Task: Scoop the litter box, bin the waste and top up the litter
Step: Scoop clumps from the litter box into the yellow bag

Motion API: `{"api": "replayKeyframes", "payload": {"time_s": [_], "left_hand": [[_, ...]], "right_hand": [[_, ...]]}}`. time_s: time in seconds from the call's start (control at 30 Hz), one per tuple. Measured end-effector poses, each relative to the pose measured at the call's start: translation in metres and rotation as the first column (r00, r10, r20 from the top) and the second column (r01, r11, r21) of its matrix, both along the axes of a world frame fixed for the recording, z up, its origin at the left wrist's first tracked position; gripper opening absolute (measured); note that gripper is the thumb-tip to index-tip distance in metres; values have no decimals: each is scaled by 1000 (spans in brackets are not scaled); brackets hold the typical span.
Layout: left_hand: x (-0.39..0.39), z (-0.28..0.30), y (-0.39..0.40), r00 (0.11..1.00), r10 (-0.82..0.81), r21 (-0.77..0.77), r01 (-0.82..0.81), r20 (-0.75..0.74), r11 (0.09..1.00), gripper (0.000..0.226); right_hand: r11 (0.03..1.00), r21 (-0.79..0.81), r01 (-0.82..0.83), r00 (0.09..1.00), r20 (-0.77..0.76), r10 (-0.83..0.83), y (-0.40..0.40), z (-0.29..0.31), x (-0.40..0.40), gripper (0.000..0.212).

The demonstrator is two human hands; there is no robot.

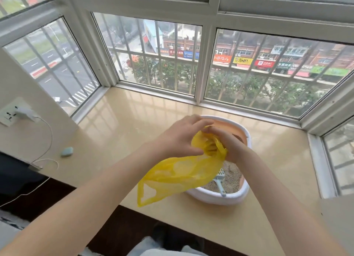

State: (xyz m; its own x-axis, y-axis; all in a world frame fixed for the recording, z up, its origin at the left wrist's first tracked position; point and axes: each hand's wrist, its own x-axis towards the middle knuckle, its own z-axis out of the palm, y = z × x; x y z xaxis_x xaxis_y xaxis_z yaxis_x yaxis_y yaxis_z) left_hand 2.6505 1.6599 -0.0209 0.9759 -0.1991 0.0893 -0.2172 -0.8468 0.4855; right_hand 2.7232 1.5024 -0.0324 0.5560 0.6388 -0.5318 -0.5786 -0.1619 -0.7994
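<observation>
- Left hand (180,135) and right hand (228,143) close together, both pinching thin yellow plastic bag (178,171).
- White-rimmed orange litter box (216,197), pale blue scoop (220,181) inside, near sill's front edge.

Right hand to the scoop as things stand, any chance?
Probably not yet. The right hand and left hand both grip the yellow bag, which hangs over part of the scoop lying in the litter box. Free the hand and the handle looks reachable.

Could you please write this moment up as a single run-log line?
stage: opening bag | left hand and right hand: both grip yellow plastic bag above litter box | scoop: lying in litter, untouched | waste: not yet binned
</observation>
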Motion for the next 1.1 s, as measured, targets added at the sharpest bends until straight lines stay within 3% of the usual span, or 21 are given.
{"api": "replayKeyframes", "payload": {"time_s": [0.07, 0.13, 0.23, 0.3, 0.37, 0.43, 0.5, 0.53, 0.6, 0.67, 0.77, 0.83, 0.9, 0.93, 1.0, 1.1], "left_hand": [[7, -12, -6, 994, 19, -48, -24, -105, 999, 65], [11, -21, -3, 988, 89, -24, -93, -124, 995, 40], [10, -29, 8, 967, 248, -35, -250, -58, 968, 7], [7, -31, 11, 916, 398, -130, -401, -43, 907, 5], [5, -28, 6, 841, 524, -312, -539, -136, 783, 12], [5, -23, -2, 780, 536, -531, -618, -322, 579, 17], [2, -19, -8, 739, 448, -655, -665, -503, 360, 18], [1, -21, -6, 726, 425, -660, -680, -541, 320, 17], [-5, -28, 2, 702, 472, -626, -703, -533, 338, 16], [-10, -36, 13, 669, 541, -563, -735, -510, 378, 18], [-15, -44, 21, 675, 593, -296, -732, -439, 613, 35], [-18, -39, 20, 819, 558, -108, -571, -132, 814, 69], [-16, -29, 11, 938, 316, 97, -331, 145, 939, 84], [-12, -27, 4, 963, 217, 191, -246, 161, 950, 87], [-5, -27, -11, 987, 153, 254, -158, 37, 954, 80], [1, -32, -19, 957, 251, 80, -242, -145, 967, 39]], "right_hand": [[996, 0, -87, 994, 67, 87, 2, 5, -2, 16], [999, -4, -54, 987, 152, 54, 1, -1, 0, 23], [979, -91, 182, 885, 449, -123, -5, -9, -1, 11], [922, -115, 371, 802, 540, -255, -10, -18, -10, 24], [923, -206, 326, 806, 571, -157, -7, -21, -24, 39], [910, -350, 222, 827, 562, 15, 2, -30, -33, 40], [891, -365, 271, 815, 579, -11, 12, -40, -34, 19], [891, -313, 329, 814, 573, -99, 14, -42, -33, 10], [876, -215, 432, 820, 497, -282, 13, -45, -27, 19], [865, -178, 469, 813, 470, -344, 8, -44, -21, 18], [878, -197, 437, 795, 542, -273, 2, -40, -15, 18], [895, -245, 373, 789, 592, -167, 3, -36, -12, 14], [918, -290, 273, 781, 623, -36, 7, -32, -12, 13], [930, -287, 229, 782, 624, 0, 10, -30, -12, 13], [952, -245, 183, 805, 593, -2, 15, -25, -16, 16], [958, -186, 218, 803, 591, -68, 9, -21, -19, 34]]}}
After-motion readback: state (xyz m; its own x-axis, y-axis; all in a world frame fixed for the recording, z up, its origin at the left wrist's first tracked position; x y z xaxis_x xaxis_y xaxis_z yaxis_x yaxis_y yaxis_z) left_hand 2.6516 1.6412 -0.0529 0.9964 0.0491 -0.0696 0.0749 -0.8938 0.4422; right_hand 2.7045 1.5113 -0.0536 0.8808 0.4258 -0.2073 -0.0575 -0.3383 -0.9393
